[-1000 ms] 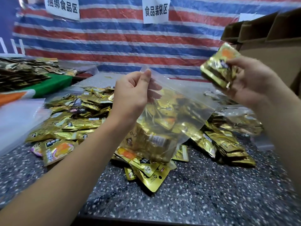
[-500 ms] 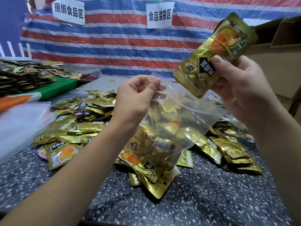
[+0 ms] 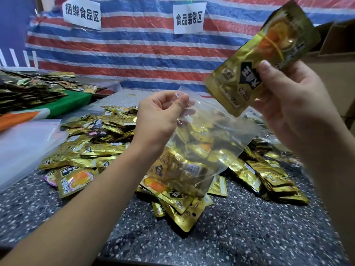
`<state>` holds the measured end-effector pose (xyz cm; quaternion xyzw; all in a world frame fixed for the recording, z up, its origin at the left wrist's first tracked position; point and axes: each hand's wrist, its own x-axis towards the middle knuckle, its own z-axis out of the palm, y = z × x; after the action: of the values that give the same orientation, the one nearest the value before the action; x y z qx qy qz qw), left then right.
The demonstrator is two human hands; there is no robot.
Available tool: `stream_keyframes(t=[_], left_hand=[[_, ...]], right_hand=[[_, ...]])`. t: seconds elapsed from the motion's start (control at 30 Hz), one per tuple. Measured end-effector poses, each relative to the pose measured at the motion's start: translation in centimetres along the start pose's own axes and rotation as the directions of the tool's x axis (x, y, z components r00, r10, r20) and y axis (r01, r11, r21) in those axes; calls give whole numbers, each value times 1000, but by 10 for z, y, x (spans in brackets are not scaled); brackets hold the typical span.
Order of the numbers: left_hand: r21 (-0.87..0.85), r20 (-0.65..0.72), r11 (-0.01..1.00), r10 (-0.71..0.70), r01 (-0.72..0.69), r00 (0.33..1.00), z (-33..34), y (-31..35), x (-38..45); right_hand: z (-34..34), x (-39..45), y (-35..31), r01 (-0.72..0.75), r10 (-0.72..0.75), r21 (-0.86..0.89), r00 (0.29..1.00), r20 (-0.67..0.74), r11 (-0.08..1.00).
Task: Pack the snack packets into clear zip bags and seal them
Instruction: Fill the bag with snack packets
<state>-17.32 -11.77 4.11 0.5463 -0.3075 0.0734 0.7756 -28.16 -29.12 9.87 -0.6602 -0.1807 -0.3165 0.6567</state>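
Above the counter's (image 3: 240, 227) near edge, the left hand (image 3: 159, 120) pinches one lip of the clear zip bag (image 3: 209, 148), likely to keep its mouth gaping. The right hand (image 3: 288, 104) grips a gold snack packet (image 3: 255, 60) just above that opening, seemingly ready to drop in. Beyond, the loose packets (image 3: 96, 146) heap mid-counter within reach.

Top corner of the gold packet (image 3: 255, 60) clipped by the upper edge, its print smeared by blur. Right hand (image 3: 292, 108) with fingers tucked behind that packet, forearm cut at the right edge. Left hand (image 3: 159, 120) fingertips masked by the zip bag (image 3: 221, 135) rim. Packets inside the bag hazed by plastic, count unclear. Cardboard box (image 3: 338, 60) half out of view.
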Motion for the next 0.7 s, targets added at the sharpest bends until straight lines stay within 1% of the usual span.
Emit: stream_keyframes(t=[0.03,0.1,0.17,0.23,0.3,0.47,0.6,0.7], left_hand=[[-3,5,1000,-2,2,1000,0,0,0],[-19,18,1000,-10,10,1000,1,1,0],[-30,40,999,-12,13,999,0,3,1],[-24,59,1000,-9,11,998,-2,3,2],[-12,65,1000,-9,9,998,-2,3,4],[-14,44,1000,-19,19,999,0,-1,13],[-12,35,1000,19,-18,999,0,-3,18],[24,47,998,55,-56,997,3,-4,19]], right_hand=[[1,0,0,-11,10,-33,1000,-15,999],[0,1,6,-79,73,-102,995,-64,992],[-2,2,14,-169,161,-74,981,-108,983],[-4,1,20,-210,206,-25,971,-121,977],[-4,1,25,-174,167,-56,979,-116,983],[-7,-1,39,-35,21,-240,998,-59,970],[-10,-5,42,18,11,-321,996,87,947],[-13,-3,38,19,73,-438,978,193,899]])
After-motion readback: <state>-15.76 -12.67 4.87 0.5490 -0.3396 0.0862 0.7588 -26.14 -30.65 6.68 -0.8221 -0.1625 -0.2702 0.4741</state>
